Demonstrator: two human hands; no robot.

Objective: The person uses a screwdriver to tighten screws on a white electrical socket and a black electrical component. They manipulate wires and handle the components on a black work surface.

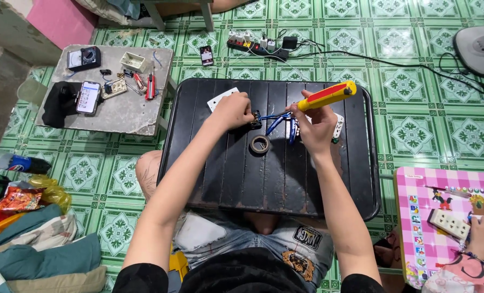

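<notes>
The person sits on the floor with a low black table [307, 190] over the knees.

**Left hand.** The left hand [232, 110] rests on the table top, fingers curled around a small dark electrical part [256, 119]. The grip is pressed together on the part and pins it against the table surface. Only the part's right edge shows past the fingers.

**Right hand.** The right hand [313, 123] is wrapped fully around a screwdriver [323, 96] with a yellow and red handle. The grip is closed on the handle.

**Governing relation.** The screwdriver's long axis runs from upper right, at the handle end, down to lower left, at the tip. The tip points toward the dark part, which lies just left of the right hand. The two hands are near each other, and the left hand is the one in contact with the part. Whether the tip touches the part cannot be told.

**Adjacent items.** Blue-handled pliers [279, 122] lie between the hands. A roll of tape [259, 144] lies flat just below the part. A white plate [221, 98] lies beyond the left hand.
</notes>
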